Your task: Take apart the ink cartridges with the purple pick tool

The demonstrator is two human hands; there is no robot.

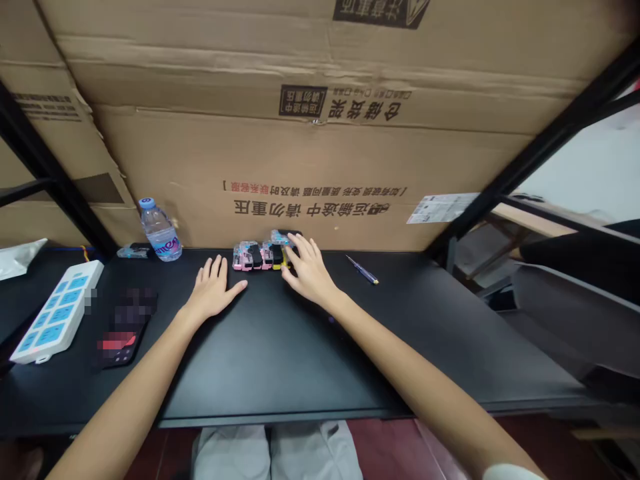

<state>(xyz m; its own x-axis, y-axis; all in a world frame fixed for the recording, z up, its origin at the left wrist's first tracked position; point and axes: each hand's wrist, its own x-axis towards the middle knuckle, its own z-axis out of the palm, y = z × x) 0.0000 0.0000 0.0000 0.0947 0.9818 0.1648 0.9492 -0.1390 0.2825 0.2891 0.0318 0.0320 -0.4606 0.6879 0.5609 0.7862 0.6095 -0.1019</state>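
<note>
Both hands reach toward the back of a black table (240, 373). My left hand (213, 290) lies on the tabletop with its fingers spread and nothing in it. To its right is a row of small clear-cased items (249, 256) with pink, black and yellow parts, against the cardboard. My right hand (310, 270) is at the right end of that row, fingers apart. Its fingertips are over or touching the items there; contact is partly hidden. Another such item, blue and black (281, 237), sits behind the row. A thin screwdriver (363, 269) lies right of my right hand.
Cardboard (200, 153) stands along the back edge. At left are a water bottle (161, 230), a clear and black item (136, 251), a white power strip (60, 311), a dark phone (125, 327) and a white packet (20, 259). Black metal posts (530, 147) flank the table.
</note>
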